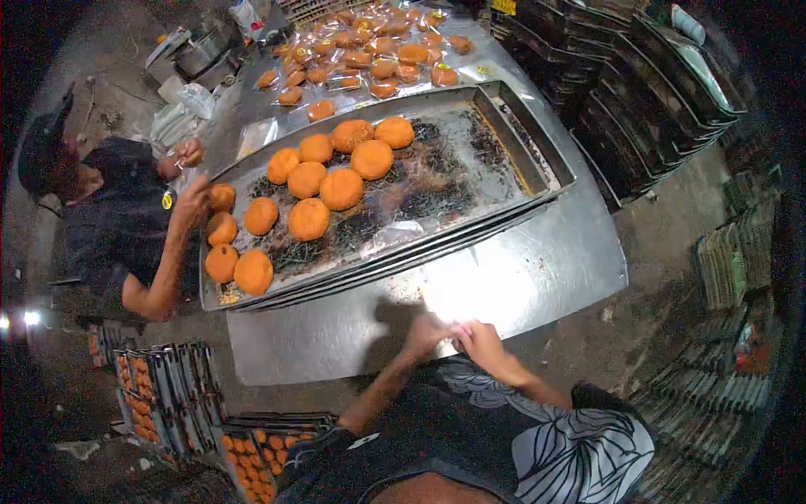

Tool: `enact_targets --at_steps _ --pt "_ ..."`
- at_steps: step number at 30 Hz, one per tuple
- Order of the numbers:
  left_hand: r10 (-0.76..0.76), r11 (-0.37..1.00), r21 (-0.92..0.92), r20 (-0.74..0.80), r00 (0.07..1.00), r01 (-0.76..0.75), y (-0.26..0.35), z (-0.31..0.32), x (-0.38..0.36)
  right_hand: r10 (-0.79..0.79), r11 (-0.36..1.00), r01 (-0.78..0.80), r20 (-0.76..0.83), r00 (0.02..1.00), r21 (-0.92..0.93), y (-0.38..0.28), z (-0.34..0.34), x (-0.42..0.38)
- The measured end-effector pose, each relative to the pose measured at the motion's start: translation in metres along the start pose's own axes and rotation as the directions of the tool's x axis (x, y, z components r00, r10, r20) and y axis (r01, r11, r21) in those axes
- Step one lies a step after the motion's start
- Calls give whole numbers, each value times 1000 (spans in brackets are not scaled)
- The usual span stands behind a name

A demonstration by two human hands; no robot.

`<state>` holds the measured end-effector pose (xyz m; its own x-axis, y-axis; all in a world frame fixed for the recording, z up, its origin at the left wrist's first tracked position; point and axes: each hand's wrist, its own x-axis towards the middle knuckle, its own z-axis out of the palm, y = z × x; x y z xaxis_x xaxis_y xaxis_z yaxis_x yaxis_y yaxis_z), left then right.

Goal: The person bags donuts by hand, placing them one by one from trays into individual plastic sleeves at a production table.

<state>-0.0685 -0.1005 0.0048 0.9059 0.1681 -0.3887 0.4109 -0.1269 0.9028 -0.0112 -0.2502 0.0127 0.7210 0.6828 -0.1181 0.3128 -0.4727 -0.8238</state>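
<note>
My left hand (pixel 426 334) and my right hand (pixel 478 340) meet at the near edge of the metal table (pixel 319 336), fingers pinched close together. Whatever lies between the fingertips is too small and blurred to name. Beyond them, a stack of black-stained baking trays (pixel 453 181) rests on the table. Round orange-brown buns (pixel 342 190) lie over the left and middle of the top tray. A piece of clear plastic (pixel 401 233) is on the tray near its front edge.
A co-worker (pixel 117 210) stands at the left, one hand at the tray's left end. Plastic-wrapped buns (pixel 382 67) cover the table's far part. Stacked dark trays (pixel 638 92) stand at the right; racks of buns (pixel 159 395) are low at the left.
</note>
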Motion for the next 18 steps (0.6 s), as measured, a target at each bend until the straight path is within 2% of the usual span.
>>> enact_targets --at_steps 1,2,3,4,5,6,7,8,9,10,11,12,13,14,15,16,17,18 --pt "70 961 -271 73 995 -48 -14 13 4 124 992 -125 -98 987 -7 -8 -3 -8" --pt "20 969 -248 38 999 -10 -28 20 12 118 992 -121 -94 989 -28 -16 -7 -8" --pt "-30 974 -224 -1 1000 29 -22 21 14 228 971 -226 -11 974 72 -24 -11 -5" --pt "26 997 -60 -183 983 -38 -6 18 10 325 928 -334 80 942 163 -29 -14 0" --pt "172 976 -63 -360 917 -208 -10 17 17 316 934 -325 79 945 149 -22 -11 9" --pt "375 924 99 -430 821 -370 14 8 11 185 911 -248 210 960 330 -4 -4 24" --pt "563 826 272 -462 685 -494 43 -2 -2 29 840 -193 313 949 506 11 1 42" --pt "614 783 197 -401 680 -590 52 -3 -11 -162 280 -359 413 896 890 22 0 67" --pt "694 720 266 -261 672 -641 60 -11 -19 -189 -17 -347 338 922 938 -5 -7 84" --pt "632 764 228 -452 630 -603 61 -16 -18 -215 -315 -320 261 941 894 -33 -14 102" --pt "542 800 180 -626 561 -573 64 -22 -15 -79 -187 -146 133 988 971 -101 -18 102" --pt "338 708 -218 -731 593 -672 65 -31 -11 -195 -322 -227 171 966 919 -122 -8 100" --pt "352 497 -498 -633 689 -711 49 -54 -7 -314 -439 -319 190 930 840 -136 5 98" --pt "359 258 -740 -523 773 -621 32 -77 -1 -468 -500 -562 340 815 659 -136 27 96" --pt "430 88 -869 -409 805 -488 14 -102 -12 -380 -480 -644 520 765 596 -149 46 96" --pt "492 -56 -953 -287 822 -299 -4 -128 -23 -256 -93 -632 596 762 769 -154 55 101" --pt "362 -61 -918 -387 848 -392 -20 -143 -26 -122 326 -548 609 784 770 -162 60 114" --pt "222 -39 -877 -476 851 -480 -36 -159 -30 -216 851 7 338 916 525 -168 63 144"
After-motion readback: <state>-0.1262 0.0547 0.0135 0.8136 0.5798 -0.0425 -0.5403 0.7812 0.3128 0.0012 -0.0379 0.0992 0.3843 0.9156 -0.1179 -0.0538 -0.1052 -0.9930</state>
